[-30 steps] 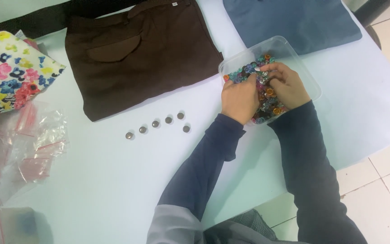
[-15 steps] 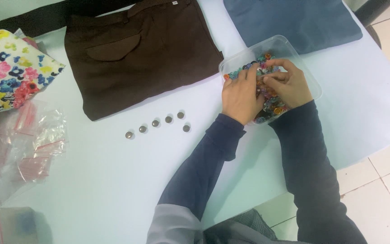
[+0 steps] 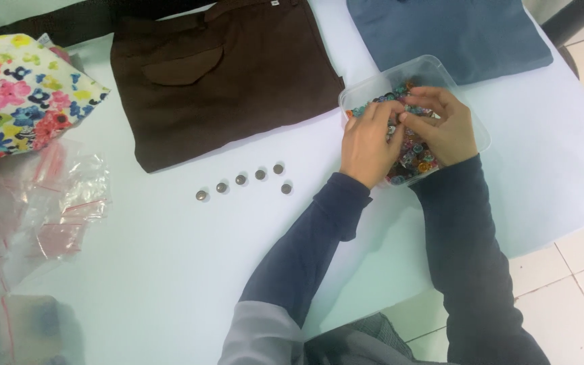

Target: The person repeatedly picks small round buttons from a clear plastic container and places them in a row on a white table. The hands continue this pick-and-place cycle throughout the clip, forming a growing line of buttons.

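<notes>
Both of my hands are inside a clear plastic container [image 3: 434, 69] full of small multicoloured buttons [image 3: 410, 159] at the right of the white table. My left hand [image 3: 368, 147] has its fingers curled down among the buttons. My right hand [image 3: 443, 127] faces it, fingertips pinched close to the left hand's fingertips over a small button; I cannot tell which hand grips it. Several round metallic buttons [image 3: 241, 180] lie in a row on the table to the left of the container, below the folded brown garment [image 3: 221, 74].
A folded blue garment [image 3: 451, 30] lies behind the container. A floral fabric [image 3: 18, 94] sits at the far left, with small clear zip bags [image 3: 55, 203] below it. The table's edge [image 3: 542, 236] runs at the right, with tiled floor beyond.
My hands have shifted slightly within the container, the fingertips coming closer together over the buttons. The row of metallic buttons and the garments have not moved.
</notes>
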